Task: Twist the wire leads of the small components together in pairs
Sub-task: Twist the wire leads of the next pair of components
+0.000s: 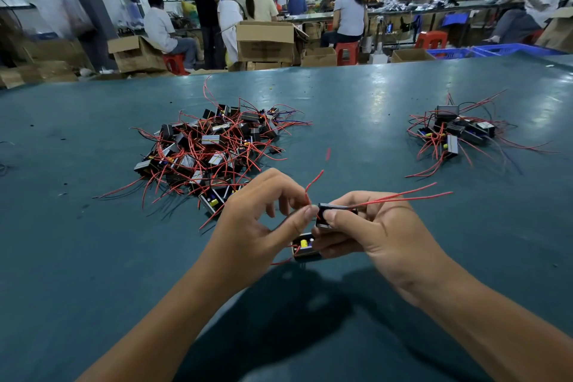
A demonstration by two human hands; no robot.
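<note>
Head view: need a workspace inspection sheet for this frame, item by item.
Surface: teal table top, glossy, with small dark specks.
Job's things: large pile of components left of centre; smaller pile at right; two components held, upper one, lower one with a yellow part.
Clutter: nothing seen beyond the specks.
Grips: left hand pinches a red lead between thumb and finger; right hand holds the components.
Cables: two red leads stick out rightwards over the right hand; whether they are twisted cannot be told.
Surroundings: seated and standing workers, cardboard boxes, red stools, blue crates.
</note>
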